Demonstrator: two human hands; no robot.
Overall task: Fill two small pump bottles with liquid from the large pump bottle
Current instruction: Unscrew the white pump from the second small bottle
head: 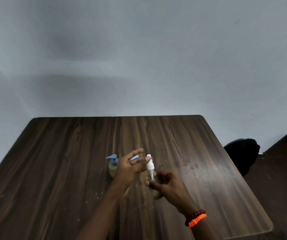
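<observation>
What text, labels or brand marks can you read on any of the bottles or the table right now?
None can be read.
Large pump bottle with blue pump, yellowish liquid: no label text visible.
Small clear pump bottle with white pump, held by the right hand: no print visible.
Wooden table: no markings.

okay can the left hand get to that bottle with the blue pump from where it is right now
Probably yes. The left hand is raised with its fingers at the white pump of the clear small bottle, which the right hand holds. The blue-pump bottle stands just beyond the left hand, nothing between them.
</observation>
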